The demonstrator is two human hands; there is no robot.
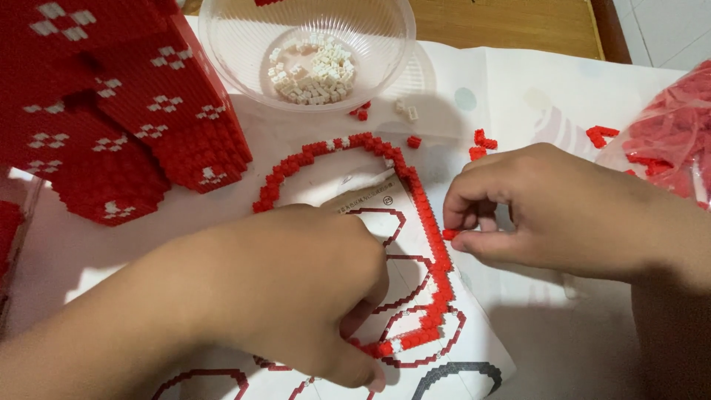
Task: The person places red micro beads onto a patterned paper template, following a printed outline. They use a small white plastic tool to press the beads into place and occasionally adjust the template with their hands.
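The left hand (296,289) presses down on the lower end of a curved red brick outline (415,200), its fingers clenched around the bricks near the front edge of the table. The outline lies on a printed instruction sheet (370,215) and arches from the middle of the table down its right side. The right hand (548,207) pinches a small red brick (449,234) between thumb and forefinger, touching the outline's right side. Behind them a clear plastic bowl (222,44) holds small white bricks (315,70). A large red brick model with white patterns (126,111) stands at the left rear. Loose red bricks (481,144) lie scattered near the bowl, and a bag of red bricks (670,126) sits at the right edge.
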